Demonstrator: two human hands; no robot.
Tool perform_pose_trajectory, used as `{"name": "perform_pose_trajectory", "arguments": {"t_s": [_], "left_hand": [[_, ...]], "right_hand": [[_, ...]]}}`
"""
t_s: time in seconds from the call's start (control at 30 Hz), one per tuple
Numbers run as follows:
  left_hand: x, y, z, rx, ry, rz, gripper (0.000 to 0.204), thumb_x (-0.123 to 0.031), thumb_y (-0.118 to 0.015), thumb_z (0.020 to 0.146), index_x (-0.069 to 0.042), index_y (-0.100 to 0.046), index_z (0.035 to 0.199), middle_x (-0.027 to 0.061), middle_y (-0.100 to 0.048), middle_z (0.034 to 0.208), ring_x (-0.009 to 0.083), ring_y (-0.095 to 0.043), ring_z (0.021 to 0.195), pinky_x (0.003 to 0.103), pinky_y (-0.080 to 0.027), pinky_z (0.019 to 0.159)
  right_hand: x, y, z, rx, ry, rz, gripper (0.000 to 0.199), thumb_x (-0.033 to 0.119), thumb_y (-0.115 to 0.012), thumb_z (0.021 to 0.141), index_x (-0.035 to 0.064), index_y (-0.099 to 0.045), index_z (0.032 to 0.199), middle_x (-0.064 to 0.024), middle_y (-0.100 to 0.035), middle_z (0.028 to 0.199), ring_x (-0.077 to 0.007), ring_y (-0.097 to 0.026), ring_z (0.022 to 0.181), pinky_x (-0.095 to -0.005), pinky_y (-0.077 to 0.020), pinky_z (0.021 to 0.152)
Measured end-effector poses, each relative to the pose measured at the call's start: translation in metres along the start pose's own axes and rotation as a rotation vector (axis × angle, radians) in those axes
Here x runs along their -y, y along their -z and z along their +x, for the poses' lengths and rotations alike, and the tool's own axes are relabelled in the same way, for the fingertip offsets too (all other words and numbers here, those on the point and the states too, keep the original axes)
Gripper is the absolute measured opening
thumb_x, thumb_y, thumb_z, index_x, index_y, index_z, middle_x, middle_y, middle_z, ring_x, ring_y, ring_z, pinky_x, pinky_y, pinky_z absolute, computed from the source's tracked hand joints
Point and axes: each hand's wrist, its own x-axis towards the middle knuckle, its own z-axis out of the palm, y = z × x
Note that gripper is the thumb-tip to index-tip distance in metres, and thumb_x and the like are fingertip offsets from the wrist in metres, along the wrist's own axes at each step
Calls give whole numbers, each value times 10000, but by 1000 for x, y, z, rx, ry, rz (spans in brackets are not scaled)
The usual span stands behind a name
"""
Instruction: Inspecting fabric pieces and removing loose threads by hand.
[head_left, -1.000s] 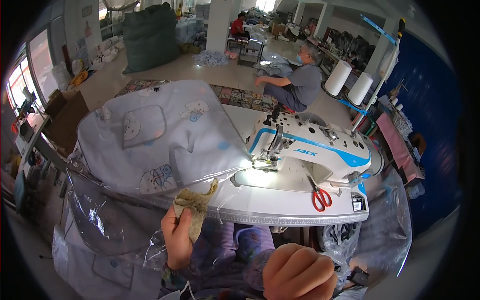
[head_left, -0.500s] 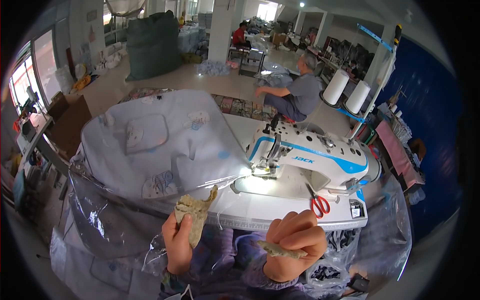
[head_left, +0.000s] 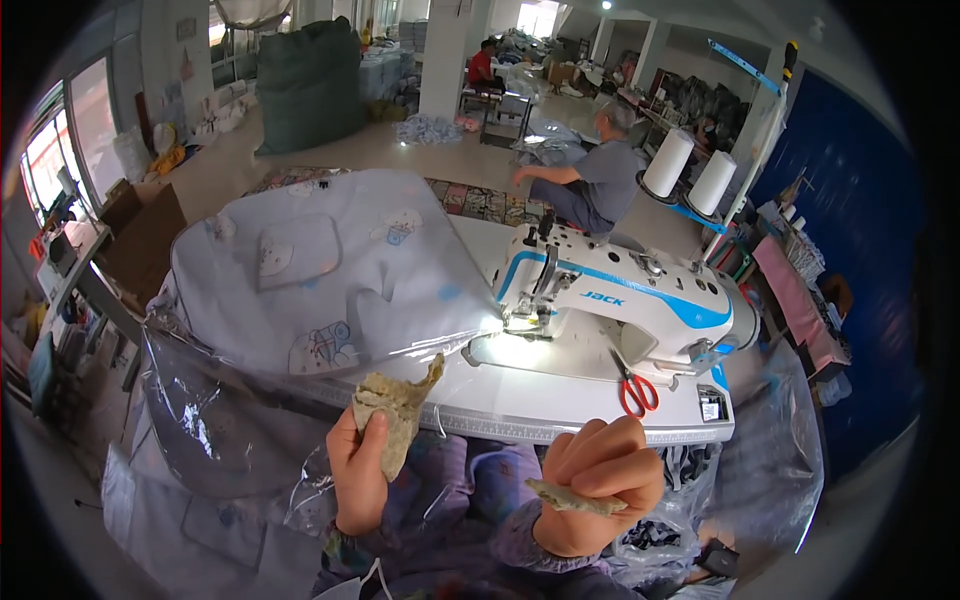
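My left hand (head_left: 358,470) is closed around a large torn piece of flatbread (head_left: 402,412), greenish-tan, with a ragged upper edge and a thin strip sticking up on its right. Pinched in my right hand (head_left: 600,480) is a smaller torn piece of flatbread (head_left: 572,497). Both hands are raised over my lap, before the front edge of a sewing machine table (head_left: 590,424). On that table stands a white and blue sewing machine (head_left: 640,295) with its lamp lit. Grey printed fabric (head_left: 350,260) with a clear plastic layer reaches from the left to the needle area.
Red-handled scissors (head_left: 638,394) lie beside the machine. Two white thread cones (head_left: 690,172) stand on a rack behind it. Clear plastic sheeting (head_left: 210,440) drapes off the left side. Beyond the table sits a person in grey (head_left: 600,170); a big green sack (head_left: 310,85) stands farther back.
The view has shifted slightly, so the scene sits a little differently. Both hands keep their hold on the flatbread pieces, with hardly any movement.
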Motion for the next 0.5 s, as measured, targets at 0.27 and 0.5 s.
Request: {"name": "perform_pose_trajectory", "arguments": {"t_s": [0.27, 0.5], "left_hand": [[-10, 7, 6, -85, 148, -242, 302, -137, -512, 1016, 41, -554, 1257, 91, -639, 1186, 167, -626, 1050, 316, -505, 907], [4, 20, 9, 13, 254, -563, 329, -197, -509, 1029, 11, -518, 1285, 99, -623, 1229, 205, -628, 1104, 354, -515, 955]], "right_hand": [[10, 2, 8, 180, 83, 70, 251, -11, -693, 827, 54, -451, 840, -65, -397, 755, -109, -343, 559, -263, -251, 460], [19, 0, -1, 87, 20, -63, 257, 41, -687, 872, 61, -433, 838, -53, -378, 779, -96, -332, 572, -247, -248, 478]]}}
